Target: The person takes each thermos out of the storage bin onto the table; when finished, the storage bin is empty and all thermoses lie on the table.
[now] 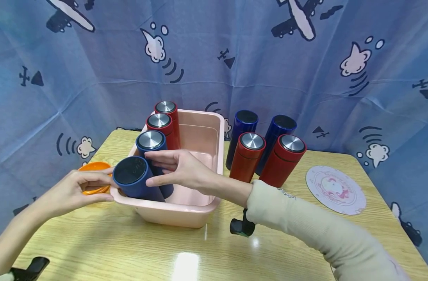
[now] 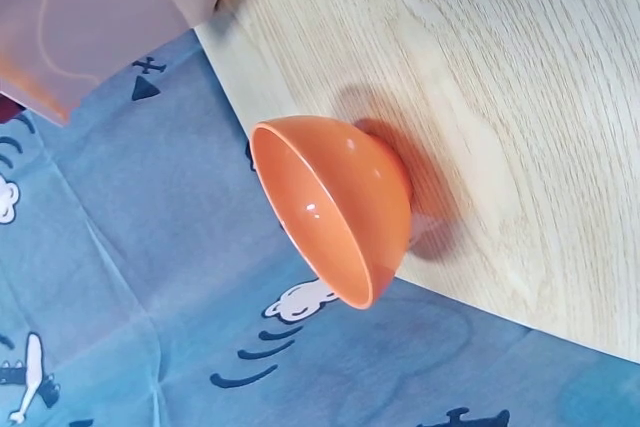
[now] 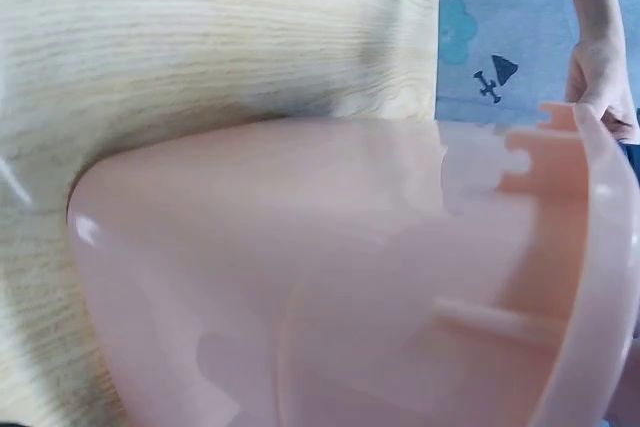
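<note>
A blue thermos bottle with a black lid [image 1: 130,170] leans in the front left corner of a pink plastic bin [image 1: 200,207]. My right hand [image 1: 179,168] reaches over the bin from the right, thumb against this bottle's side and fingertips near its far side. My left hand [image 1: 84,187] grips the bin's front left corner, thumb outside the rim and fingers beside the bottle. Behind stand a blue bottle with a silver lid [image 1: 150,139] and two red bottles, the nearer red bottle [image 1: 159,121] partly hiding the other.
Right of the bin stand two dark blue bottles [image 1: 246,117] and two red bottles [image 1: 292,144]. A round printed mat [image 1: 336,190] lies farther right. An orange bowl [image 2: 370,197] sits left of the bin near the table edge. A patterned blue curtain [image 1: 214,58] hangs behind.
</note>
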{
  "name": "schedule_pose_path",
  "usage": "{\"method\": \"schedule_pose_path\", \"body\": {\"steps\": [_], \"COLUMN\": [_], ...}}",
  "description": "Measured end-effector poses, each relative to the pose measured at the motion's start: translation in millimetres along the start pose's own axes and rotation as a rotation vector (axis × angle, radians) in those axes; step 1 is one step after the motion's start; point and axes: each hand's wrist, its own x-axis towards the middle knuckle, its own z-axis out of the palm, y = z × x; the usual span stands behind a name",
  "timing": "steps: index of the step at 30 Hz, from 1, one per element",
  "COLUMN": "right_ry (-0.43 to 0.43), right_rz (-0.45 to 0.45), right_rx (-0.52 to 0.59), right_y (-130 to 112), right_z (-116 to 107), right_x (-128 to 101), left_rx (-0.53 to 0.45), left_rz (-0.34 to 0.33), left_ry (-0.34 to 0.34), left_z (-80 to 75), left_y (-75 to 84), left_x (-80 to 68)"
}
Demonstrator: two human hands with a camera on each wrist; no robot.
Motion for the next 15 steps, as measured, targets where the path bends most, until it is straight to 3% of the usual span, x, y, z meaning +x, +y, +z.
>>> {"method": "schedule_pose_path", "body": {"steps": [15], "right_ry": [-0.038], "right_rz": [0.005], "right_rx": [-0.092], "right_y": [2], "right_z": [10], "right_x": [17], "left_rx": [-0.036], "left_rz": [0.026], "left_ry": [-0.008], "left_z": [0.3], "left_y": [-2.2], "left_x": [0.3]}}
